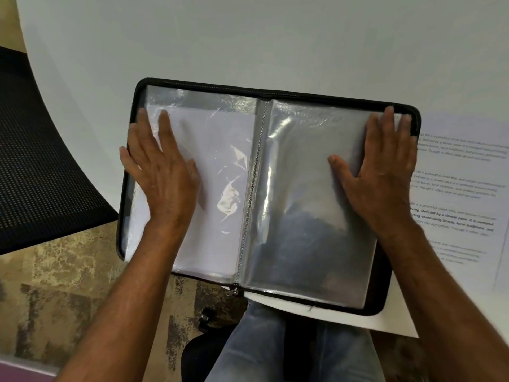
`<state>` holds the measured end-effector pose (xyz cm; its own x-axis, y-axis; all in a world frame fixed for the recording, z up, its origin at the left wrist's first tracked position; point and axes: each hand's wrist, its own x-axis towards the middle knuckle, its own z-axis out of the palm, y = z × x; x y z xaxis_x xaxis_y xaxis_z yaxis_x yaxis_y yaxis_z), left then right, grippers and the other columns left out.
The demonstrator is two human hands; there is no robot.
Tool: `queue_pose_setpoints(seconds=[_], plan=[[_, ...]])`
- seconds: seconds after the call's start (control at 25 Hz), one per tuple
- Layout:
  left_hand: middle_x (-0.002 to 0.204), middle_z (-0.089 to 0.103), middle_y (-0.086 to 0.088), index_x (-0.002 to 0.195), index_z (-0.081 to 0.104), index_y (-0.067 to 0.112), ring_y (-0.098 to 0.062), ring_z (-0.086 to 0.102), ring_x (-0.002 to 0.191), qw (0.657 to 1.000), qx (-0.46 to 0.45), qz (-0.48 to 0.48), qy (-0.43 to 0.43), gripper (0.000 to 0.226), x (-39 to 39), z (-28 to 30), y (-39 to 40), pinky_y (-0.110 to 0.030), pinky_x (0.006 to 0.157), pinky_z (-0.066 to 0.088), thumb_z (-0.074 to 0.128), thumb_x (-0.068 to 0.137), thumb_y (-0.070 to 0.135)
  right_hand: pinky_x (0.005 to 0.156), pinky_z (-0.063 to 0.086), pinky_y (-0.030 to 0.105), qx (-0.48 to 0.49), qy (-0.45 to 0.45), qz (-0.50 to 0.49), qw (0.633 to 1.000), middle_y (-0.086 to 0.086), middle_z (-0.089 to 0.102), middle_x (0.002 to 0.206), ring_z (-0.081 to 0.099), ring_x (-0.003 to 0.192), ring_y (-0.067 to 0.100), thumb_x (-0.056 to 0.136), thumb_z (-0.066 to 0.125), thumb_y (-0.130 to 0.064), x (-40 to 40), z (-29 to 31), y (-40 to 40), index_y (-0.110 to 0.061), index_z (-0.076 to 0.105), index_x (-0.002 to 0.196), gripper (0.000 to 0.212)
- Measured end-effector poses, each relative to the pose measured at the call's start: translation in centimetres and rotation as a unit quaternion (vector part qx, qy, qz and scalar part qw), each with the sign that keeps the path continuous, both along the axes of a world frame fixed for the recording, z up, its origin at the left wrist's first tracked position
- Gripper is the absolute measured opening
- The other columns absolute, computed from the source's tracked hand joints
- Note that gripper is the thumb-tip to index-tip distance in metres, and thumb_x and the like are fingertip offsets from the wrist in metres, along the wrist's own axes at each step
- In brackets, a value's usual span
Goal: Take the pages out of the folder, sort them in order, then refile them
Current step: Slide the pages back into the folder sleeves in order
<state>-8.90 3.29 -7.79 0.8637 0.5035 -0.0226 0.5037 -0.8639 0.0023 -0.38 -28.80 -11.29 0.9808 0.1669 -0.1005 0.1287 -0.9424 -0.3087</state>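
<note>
A black zip folder point(275, 93) lies open at the near edge of the white table, partly overhanging it. Its left clear sleeve point(220, 150) holds a white sheet. The right clear sleeve point(303, 202) looks dark behind the plastic, with no white sheet showing in it. My left hand point(162, 166) presses flat on the left sleeve with fingers straight. On the right sleeve's outer edge my right hand point(382, 172) lies flat, fingers spread. A printed page point(462, 188) lies on the table just right of the folder.
The white table point(275, 37) stretches away beyond the folder. A black mesh chair point(41, 161) stands at the left. Patterned carpet point(68, 285) and my jeans-clad legs point(275, 348) show below the table edge.
</note>
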Motion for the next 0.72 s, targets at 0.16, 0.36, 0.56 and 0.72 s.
queue_pose_setpoints(seconds=[0.16,0.36,0.56,0.72], plan=[[0.169,0.020,-0.019,0.158,0.033,0.013,-0.039,0.019,0.155,0.987,-0.118,-0.107,-0.018,0.068,0.8,-0.6,-3.6,-0.063,0.123,0.016,0.062,0.096,0.017,0.127,0.003,0.058,-0.044,-0.018,-0.022,0.999,0.015,0.000,0.173,-0.003,0.159,0.039,0.104,0.032,-0.065,0.2,-0.9,-0.4,-0.016,0.014,0.165,0.080],[0.167,0.028,-0.016,0.158,0.037,0.014,-0.037,0.029,0.152,0.960,-0.179,-0.213,-0.020,0.067,3.7,-1.3,-9.2,-0.062,0.118,0.026,0.060,0.100,0.040,0.126,0.007,0.057,-0.033,-0.053,-0.014,0.998,0.011,0.009,0.173,0.002,0.159,0.037,0.109,0.037,-0.051,-0.2,-0.8,-0.3,-0.025,0.032,0.161,0.058],[0.162,0.039,-0.010,0.157,0.041,0.015,-0.031,0.037,0.148,0.949,-0.185,-0.252,-0.049,0.065,7.2,-2.0,-11.8,-0.057,0.117,0.030,0.060,0.099,0.038,0.125,0.012,0.057,0.022,-0.081,0.001,0.996,0.010,0.022,0.171,0.013,0.158,0.036,0.107,0.050,-0.037,-0.1,-0.5,-0.8,-0.037,0.057,0.145,0.039],[0.140,0.059,-0.003,0.144,0.056,0.021,-0.026,0.050,0.136,0.940,-0.177,-0.282,-0.074,0.047,9.3,-1.5,-12.6,-0.058,0.119,0.023,0.062,0.099,0.033,0.120,0.024,0.054,0.100,-0.095,0.001,0.990,0.012,0.031,0.166,0.028,0.153,0.032,0.104,0.057,-0.030,-0.4,0.3,-1.0,-0.031,0.062,0.142,0.039]])
